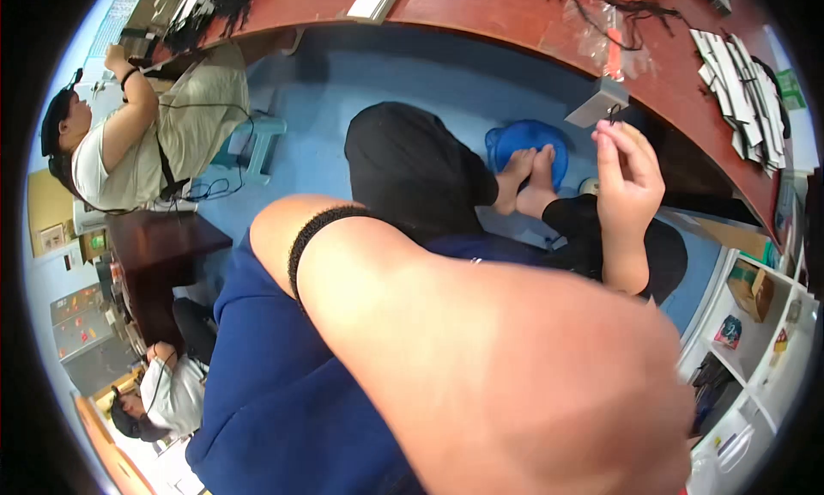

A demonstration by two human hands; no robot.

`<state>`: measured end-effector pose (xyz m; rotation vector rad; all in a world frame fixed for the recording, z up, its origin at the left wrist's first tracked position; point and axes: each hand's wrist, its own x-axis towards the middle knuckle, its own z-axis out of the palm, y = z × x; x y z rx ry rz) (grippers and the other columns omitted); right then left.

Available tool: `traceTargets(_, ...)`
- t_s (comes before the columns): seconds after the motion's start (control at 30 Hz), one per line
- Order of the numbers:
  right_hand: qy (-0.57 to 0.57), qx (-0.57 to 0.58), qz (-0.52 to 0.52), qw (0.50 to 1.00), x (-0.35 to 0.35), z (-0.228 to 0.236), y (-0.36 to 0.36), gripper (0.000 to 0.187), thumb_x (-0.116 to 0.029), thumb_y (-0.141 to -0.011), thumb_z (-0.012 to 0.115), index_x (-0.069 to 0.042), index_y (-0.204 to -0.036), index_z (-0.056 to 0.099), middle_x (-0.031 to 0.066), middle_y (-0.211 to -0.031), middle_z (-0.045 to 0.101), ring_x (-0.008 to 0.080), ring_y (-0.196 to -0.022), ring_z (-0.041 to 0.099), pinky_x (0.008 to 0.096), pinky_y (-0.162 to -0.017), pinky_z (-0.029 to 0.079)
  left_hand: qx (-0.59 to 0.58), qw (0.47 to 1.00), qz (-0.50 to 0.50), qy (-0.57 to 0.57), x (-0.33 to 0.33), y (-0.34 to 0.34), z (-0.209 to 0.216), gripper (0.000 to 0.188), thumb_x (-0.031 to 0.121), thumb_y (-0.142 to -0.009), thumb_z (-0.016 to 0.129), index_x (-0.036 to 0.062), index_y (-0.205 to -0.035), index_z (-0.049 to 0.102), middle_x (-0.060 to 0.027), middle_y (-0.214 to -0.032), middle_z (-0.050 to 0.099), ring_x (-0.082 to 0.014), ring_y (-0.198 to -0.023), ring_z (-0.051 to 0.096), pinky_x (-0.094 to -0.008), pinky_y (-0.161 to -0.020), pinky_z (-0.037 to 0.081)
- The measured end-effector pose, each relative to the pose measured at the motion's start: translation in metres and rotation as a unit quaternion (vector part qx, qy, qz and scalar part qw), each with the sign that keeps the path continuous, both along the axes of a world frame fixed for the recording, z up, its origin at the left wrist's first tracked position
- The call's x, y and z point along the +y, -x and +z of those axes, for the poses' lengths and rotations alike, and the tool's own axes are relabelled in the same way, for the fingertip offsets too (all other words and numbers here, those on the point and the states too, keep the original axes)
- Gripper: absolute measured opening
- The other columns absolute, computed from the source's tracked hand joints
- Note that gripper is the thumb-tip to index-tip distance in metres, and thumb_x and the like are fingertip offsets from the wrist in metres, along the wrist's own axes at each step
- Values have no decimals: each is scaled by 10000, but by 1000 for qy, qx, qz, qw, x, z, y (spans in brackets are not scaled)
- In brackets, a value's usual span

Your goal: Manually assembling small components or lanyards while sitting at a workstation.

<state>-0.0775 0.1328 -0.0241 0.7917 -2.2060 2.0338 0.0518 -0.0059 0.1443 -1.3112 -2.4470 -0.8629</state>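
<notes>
My right hand [631, 173] is raised at the right, just below the table edge. Its thumb and fingertips are pinched together on a small thin black piece [613, 113], whose kind I cannot make out. The piece shows in front of a grey metal box [599, 102] at the table's edge. My left forearm, with a black elastic band [311, 242] near the elbow, crosses the lower middle, close to the camera. At its end my left hand [614, 392] is a large blur, with its fingers not visible.
The reddish-brown table [506, 18] carries tangled black cords [639, 14], a clear plastic bag and white strips [740, 96]. Below are a blue basin-like object [530, 139] and bare feet. White shelves [751, 358] stand right. Two people sit left, one near a teal stool [266, 139].
</notes>
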Motion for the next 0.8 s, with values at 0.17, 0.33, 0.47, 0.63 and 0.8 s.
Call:
traceTargets(0.17,-67,1,3,998,-2,-7,4,92,-13,-814,639,4,-896,678,103,-852,656,169,-788,639,260,-711,494,-10,999,-22,33,-22,-10,20,169,-12,-767,592,59,-900,668,-85,-855,630,-210,-746,602,-307,-650,454)
traceTargets(0.33,22,-155,41,987,2,-10,-2,201,-19,-881,595,8,-1072,537,108,-849,658,136,-774,657,248,-702,515,-155,890,380,-196,-15,55,-86,287,-41,-824,550,2,-1103,602,-95,-898,609,-203,-842,599,-286,-709,481)
traceTargets(0.47,84,-160,52,982,6,-12,-4,427,7,-888,575,6,-1285,418,127,-877,660,138,-787,647,261,-720,520,-151,873,369,-282,-3,69,-158,523,-78,-800,554,28,-1307,480,-126,-1113,528,-211,-955,571,-305,-816,479)
traceTargets(0.63,80,-189,60,977,7,-11,-4,499,12,-890,569,20,-1359,398,116,-928,667,126,-823,644,262,-761,526,-116,897,366,-220,4,65,-163,550,-81,-795,549,20,-1327,454,-146,-1198,504,-230,-1013,573,-322,-890,457)
traceTargets(0.8,74,-216,80,970,6,-9,-2,515,8,-895,563,30,-1373,371,126,-929,666,135,-827,647,260,-765,526,-93,902,373,-197,6,63,-155,516,-87,-786,547,24,-1287,497,-148,-1161,532,-244,-975,600,-322,-862,474)
